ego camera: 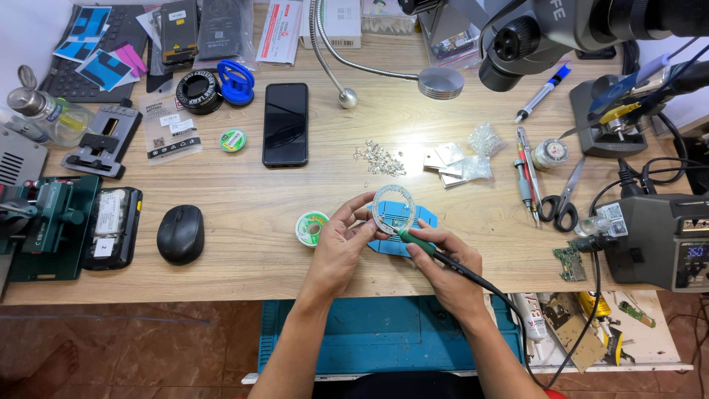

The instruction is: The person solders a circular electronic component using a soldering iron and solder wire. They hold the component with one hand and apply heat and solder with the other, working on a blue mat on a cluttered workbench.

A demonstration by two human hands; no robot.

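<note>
My left hand (341, 242) holds a white ring-shaped circuit board (394, 209) by its lower left edge, tilted above a blue work mat (421, 219). My right hand (443, 267) grips a soldering iron (422, 245) with a green collar and black handle. Its tip touches the ring's lower right edge. The iron's black cable runs off to the lower right. A small spool of solder wire (311, 227) lies just left of my left hand.
A black phone (286, 124) lies face up mid-table, a black mouse (181, 234) to the left. Small loose parts (378, 158), scissors (561, 201), tweezers and pens sit right of centre. A soldering station (668, 240) stands at the right edge, a microscope (532, 33) above.
</note>
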